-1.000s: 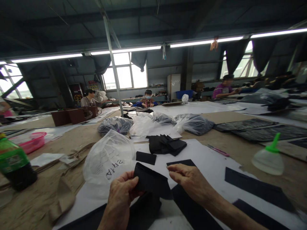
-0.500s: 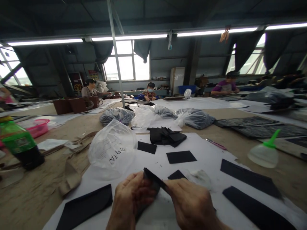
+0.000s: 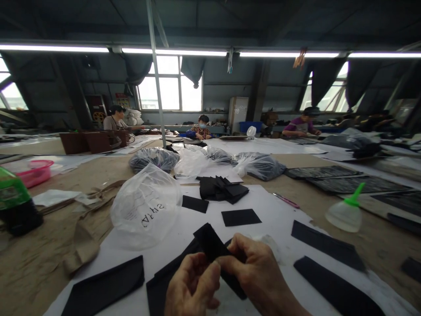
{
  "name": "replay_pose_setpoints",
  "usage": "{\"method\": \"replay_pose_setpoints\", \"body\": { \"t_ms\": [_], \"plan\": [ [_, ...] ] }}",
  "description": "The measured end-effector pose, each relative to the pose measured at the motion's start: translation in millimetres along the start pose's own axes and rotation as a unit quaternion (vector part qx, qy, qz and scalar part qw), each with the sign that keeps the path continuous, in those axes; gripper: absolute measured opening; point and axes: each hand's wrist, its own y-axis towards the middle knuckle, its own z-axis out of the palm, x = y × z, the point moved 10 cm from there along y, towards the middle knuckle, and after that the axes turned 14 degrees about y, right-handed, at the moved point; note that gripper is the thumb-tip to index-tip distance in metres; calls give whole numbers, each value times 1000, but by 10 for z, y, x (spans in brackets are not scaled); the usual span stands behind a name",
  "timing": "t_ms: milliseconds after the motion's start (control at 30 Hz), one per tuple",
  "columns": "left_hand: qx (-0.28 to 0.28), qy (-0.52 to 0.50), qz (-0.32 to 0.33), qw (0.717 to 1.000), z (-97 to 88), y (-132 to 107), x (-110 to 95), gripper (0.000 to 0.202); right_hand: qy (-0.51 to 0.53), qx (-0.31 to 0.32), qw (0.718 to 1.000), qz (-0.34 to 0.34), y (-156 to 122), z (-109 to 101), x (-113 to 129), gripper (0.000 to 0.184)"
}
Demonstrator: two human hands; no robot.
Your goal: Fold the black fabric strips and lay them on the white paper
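Between my two hands is a narrow black fabric piece (image 3: 210,241), held up at a slant over the white sheet (image 3: 184,232). My left hand (image 3: 194,285) pinches its near left edge with thumb and fingers. My right hand (image 3: 251,267) grips the right edge, thumb close to the left thumb. Another black piece (image 3: 164,281) lies under and left of my left hand. A larger black panel (image 3: 105,285) rests farther left. Two long black panels, one upper (image 3: 327,243) and one lower (image 3: 338,285), lie on the right. Small black rectangles (image 3: 241,217) lie just beyond my hands.
A stack of black pieces (image 3: 223,188) and a clear plastic bag (image 3: 146,206) stand ahead. At right are a squeeze bottle with green nozzle (image 3: 345,213) and a pink-handled tool (image 3: 286,200). A green-labelled bottle (image 3: 16,202) stands left. Co-workers sit across the tables.
The black piece has turned from edge-on to showing its flat face. Both hands have shifted, the left lower with its thumb now on the piece. The camera view has swung slightly right.
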Motion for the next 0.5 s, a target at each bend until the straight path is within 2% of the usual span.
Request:
{"method": "replay_pose_setpoints", "body": {
  "t_ms": [33, 67, 133, 167, 200, 233, 267, 333, 400, 433, 500],
  "plan": [
    [8, 6, -12, 1000, 10, 34, 32, 63, -56, 6, 993, -102, -37, 30, 191, 20],
    [15, 8, -29, 999, 13, 68, 77, 62, -104, 18, 972, -209, -119, 93, 382, 19],
    [18, -10, -54, 998, -5, 123, 171, 58, -153, 53, 911, -380, -346, 245, 638, 19],
    [12, -25, -60, 998, -28, 143, 210, 57, -158, 71, 889, -424, -428, 302, 690, 20],
    [6, -39, -61, 997, -51, 157, 239, 56, -153, 86, 884, -433, -450, 333, 701, 21],
    [5, -53, -54, 997, -65, 166, 252, 55, -142, 97, 898, -406, -408, 340, 672, 21],
    [9, -63, -45, 997, -73, 172, 256, 55, -125, 106, 923, -348, -320, 331, 603, 21],
    [18, -75, -37, 996, -97, 172, 267, 53, -78, 106, 973, -188, -125, 264, 377, 24],
    [17, -76, -33, 996, -164, 171, 263, 50, -53, 71, 994, -60, -12, 144, 176, 28],
    [8, -58, -28, 998, -219, 171, 251, 48, -53, 50, 997, -32, 17, 87, 135, 29],
    [-7, 9, -7, 1000, -319, 172, 199, 43, -77, 22, 996, -36, 43, 28, 148, 26]
  ]
}}
